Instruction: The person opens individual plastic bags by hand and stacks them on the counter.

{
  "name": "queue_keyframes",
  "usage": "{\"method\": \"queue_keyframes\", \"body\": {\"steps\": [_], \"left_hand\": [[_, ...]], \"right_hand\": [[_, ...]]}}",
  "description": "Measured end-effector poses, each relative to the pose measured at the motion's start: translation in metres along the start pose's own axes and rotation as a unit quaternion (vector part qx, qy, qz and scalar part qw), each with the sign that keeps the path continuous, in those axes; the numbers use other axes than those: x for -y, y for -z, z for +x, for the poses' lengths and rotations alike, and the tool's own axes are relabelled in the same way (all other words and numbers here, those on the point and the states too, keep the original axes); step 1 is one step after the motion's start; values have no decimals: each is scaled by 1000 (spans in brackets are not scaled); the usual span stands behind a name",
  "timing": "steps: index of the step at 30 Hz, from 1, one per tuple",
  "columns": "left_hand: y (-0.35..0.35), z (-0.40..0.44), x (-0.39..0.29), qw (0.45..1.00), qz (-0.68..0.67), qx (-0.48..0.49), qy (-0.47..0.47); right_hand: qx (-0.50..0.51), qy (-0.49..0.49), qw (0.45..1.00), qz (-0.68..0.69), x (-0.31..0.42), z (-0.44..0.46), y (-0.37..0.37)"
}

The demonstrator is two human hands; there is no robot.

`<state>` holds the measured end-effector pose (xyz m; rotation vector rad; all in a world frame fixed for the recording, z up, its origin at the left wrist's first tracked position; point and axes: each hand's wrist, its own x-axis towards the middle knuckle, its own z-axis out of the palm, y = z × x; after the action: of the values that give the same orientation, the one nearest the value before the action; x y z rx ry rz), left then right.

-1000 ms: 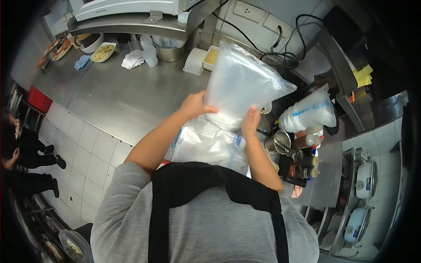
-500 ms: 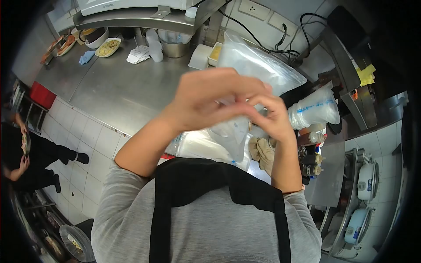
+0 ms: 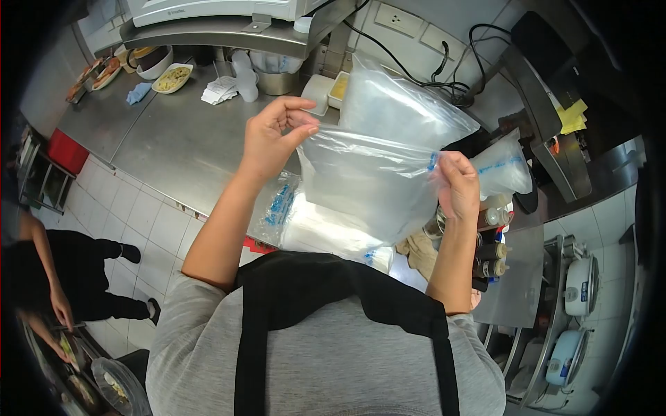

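A clear plastic bag (image 3: 371,170) is stretched out flat between my two hands, above the counter. My left hand (image 3: 274,137) pinches its upper left corner near the thumb, while the index finger reaches out above it. At the opposite corner, beside a small blue mark, my right hand (image 3: 459,182) has its thumb and fingers closed on the plastic. Beneath the bag lies a shiny pack of plastic bags (image 3: 316,232) with blue print on its wrapping. Behind it rests a large stack of clear bags (image 3: 406,104).
A rolled bundle in clear plastic (image 3: 503,166) and sauce bottles (image 3: 492,260) stand at the right, near a beige cloth (image 3: 418,253). On the steel counter (image 3: 187,145) are a plate of food (image 3: 173,78) and papers (image 3: 220,90). A co-worker (image 3: 62,270) stands at the left.
My hands were close together and blurred; now they are spread apart, with the clear bag opened out between them. The co-worker's hands have moved lower, over the food containers.
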<state>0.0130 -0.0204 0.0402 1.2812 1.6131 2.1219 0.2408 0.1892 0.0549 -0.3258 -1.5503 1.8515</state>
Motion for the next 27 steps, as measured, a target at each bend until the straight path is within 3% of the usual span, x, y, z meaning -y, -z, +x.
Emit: {"method": "queue_keyframes", "body": {"steps": [2,3,6,9,10,12,13,14,16,17,19,20,22,23,25,27], "left_hand": [[-3,-2,-3,989,139,14,47],[-4,-2,-5,975,209,21,69],[-18,3,-10,887,404,36,-223],[-64,-3,-27,955,125,151,-222],[-63,-2,-26,961,65,234,-134],[-56,2,-22,919,-58,387,45],[-49,4,-25,899,-129,384,162],[-42,7,-18,895,-157,379,175],[-31,17,4,883,-212,366,204],[-29,22,9,872,-226,382,205],[-34,32,5,887,-322,260,206],[-37,39,2,886,-367,197,204],[-42,78,5,911,-352,167,133],[-47,97,12,948,-262,113,142],[-57,122,25,986,-74,5,153],[-67,118,52,976,-64,-28,204]], "right_hand": [[-44,16,999,-5,-5,0,2],[-35,18,996,-80,-5,0,0],[15,47,963,-264,-6,-10,-13],[117,108,918,-364,1,-20,-51],[64,97,927,-358,1,-20,-49],[-44,76,935,-343,4,-17,-37],[-39,55,970,-234,12,-13,-26],[-99,28,995,16,8,-7,-10],[-55,56,963,260,30,-10,-19],[86,48,947,307,28,-7,-11],[360,29,852,378,24,5,10],[239,17,909,342,27,9,13],[-16,-12,968,251,40,14,11],[-75,65,993,62,30,37,22],[-126,73,986,-84,7,69,38],[-145,-22,989,-5,-37,86,56]]}}
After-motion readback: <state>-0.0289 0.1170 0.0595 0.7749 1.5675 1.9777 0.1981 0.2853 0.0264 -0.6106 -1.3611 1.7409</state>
